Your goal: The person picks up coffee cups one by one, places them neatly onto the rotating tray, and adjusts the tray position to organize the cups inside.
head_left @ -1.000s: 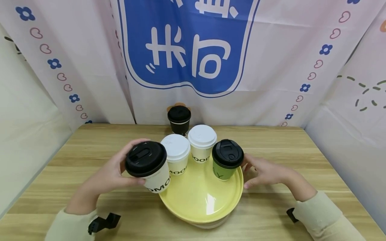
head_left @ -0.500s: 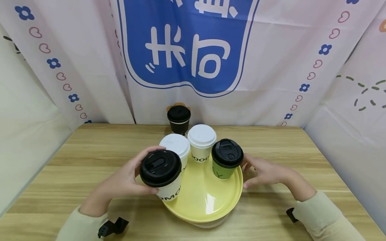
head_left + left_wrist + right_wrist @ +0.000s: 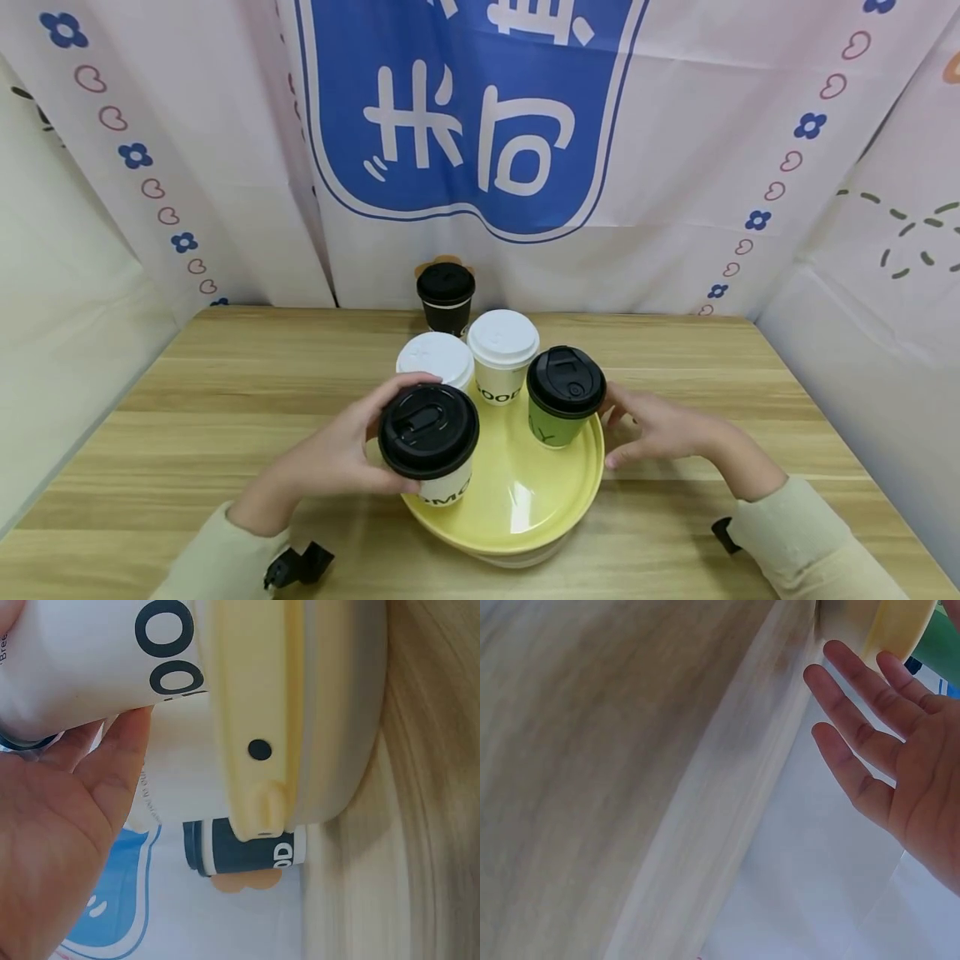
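My left hand (image 3: 341,454) grips a white paper coffee cup (image 3: 447,487) with a black lid, upright at the left side of a round yellow tray (image 3: 517,529). In the left wrist view the lettered side of this cup (image 3: 90,660) shows close to the tray's edge (image 3: 259,697). Whether its base rests on the tray I cannot tell. My right hand (image 3: 660,427) is by the tray's right rim, behind a green cup (image 3: 555,427) with a black lid. The right wrist view shows that hand's fingers (image 3: 855,754) spread and relaxed, holding nothing.
Two white-lidded cups stand toward the tray's back, one left (image 3: 435,357) and one right (image 3: 502,354). Behind them a black cup (image 3: 446,296) stands on the wooden table (image 3: 247,375), near the printed curtain (image 3: 637,250).
My left hand has carried the black-lidded white cup rightward and slightly toward me, further over the tray. It now covers more of the left white-lidded cup. My right hand stays put.
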`<state>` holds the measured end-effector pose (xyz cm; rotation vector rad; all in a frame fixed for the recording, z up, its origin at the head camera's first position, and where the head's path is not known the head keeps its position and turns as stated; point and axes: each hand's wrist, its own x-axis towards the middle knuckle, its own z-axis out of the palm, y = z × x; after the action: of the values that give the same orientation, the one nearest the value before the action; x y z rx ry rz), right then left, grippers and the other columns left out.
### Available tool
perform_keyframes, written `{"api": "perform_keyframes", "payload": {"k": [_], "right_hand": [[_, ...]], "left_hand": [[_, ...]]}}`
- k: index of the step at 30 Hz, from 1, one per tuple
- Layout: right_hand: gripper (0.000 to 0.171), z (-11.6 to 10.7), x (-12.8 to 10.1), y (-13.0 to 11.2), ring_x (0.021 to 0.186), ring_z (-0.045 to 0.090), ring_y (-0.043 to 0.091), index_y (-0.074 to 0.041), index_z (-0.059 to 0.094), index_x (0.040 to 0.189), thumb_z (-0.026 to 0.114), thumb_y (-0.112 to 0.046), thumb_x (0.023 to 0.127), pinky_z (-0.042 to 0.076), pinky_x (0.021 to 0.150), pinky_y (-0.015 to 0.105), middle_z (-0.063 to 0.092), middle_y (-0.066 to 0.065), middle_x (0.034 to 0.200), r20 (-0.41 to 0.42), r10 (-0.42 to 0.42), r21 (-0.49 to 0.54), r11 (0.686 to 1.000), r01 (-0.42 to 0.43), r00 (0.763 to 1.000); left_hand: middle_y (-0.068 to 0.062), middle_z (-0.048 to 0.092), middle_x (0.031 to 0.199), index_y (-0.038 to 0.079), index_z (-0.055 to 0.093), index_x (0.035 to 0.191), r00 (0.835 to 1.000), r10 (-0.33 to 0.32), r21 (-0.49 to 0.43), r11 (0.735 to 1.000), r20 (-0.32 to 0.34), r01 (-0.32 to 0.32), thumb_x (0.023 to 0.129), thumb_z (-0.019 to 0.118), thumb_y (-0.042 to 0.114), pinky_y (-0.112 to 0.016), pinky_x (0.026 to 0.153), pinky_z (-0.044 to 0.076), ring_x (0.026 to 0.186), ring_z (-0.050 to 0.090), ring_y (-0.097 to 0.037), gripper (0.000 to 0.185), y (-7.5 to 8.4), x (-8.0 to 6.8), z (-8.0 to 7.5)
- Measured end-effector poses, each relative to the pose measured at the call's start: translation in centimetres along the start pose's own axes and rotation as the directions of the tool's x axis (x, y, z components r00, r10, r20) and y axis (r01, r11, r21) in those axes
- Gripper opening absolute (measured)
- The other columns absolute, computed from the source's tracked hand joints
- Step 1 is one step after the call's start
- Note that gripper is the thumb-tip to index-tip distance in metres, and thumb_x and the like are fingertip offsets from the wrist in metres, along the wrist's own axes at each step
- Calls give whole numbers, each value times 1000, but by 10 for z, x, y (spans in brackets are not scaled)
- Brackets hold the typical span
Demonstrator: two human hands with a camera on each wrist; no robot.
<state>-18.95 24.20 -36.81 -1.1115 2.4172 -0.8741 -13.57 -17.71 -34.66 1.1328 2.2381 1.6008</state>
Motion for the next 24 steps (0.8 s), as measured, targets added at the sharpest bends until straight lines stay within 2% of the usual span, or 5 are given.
{"api": "perform_keyframes", "payload": {"k": [16,21,24], "right_hand": [[84,0,0,1,107,61,22,-3,35,144,80,-39,83,54,93,38,61,9,124,4,19,-20,1000,-18,1000],[83,-1,0,1,107,62,23,-3,36,144,79,-40,83,53,94,38,61,9,125,6,28,-20,999,-28,1000],[84,-1,0,1,107,62,23,-4,35,145,79,-40,83,53,94,39,61,9,126,6,32,-22,999,-32,999]], "left_hand": [[-5,50,146,12,32,151,993,-14,-36,999,121,18,75,88,15,-29,110,43,135,48,-12,94,-13,8,16],[-5,50,147,12,31,151,992,-39,-47,998,118,45,75,88,15,-25,110,42,135,48,-10,95,-17,7,17],[-6,49,146,11,32,151,994,-33,-35,999,104,37,75,88,17,-27,108,45,134,49,-11,95,-18,7,18]]}}
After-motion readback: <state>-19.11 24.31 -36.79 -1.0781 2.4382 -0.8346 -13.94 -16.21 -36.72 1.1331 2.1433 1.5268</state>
